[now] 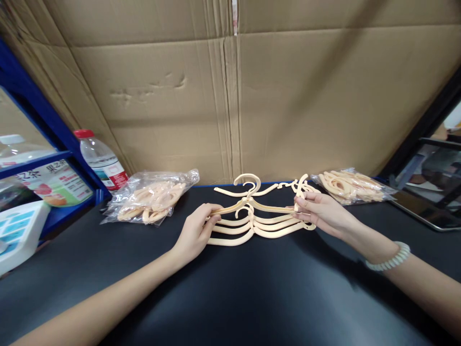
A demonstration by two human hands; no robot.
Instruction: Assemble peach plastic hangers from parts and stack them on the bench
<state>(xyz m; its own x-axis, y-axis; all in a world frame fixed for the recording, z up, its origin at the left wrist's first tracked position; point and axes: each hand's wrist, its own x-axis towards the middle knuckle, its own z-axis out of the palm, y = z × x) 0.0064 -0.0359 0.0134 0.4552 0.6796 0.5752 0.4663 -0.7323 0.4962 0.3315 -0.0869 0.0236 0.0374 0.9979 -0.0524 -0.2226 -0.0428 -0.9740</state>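
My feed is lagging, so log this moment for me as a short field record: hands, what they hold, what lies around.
left hand: grips left ends of stacked cream plastic hangers
right hand: pinches their right ends
surface: black tabletop
left side: clear bag of cream parts, red-capped water bottle
right side: second clear bag
behind: cardboard wall

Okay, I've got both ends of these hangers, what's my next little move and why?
Probably square the stack: the left hand and right hand pinch opposite ends of the cream hangers, whose arms fan out unevenly on the black table; nudging the ends inward should align them.
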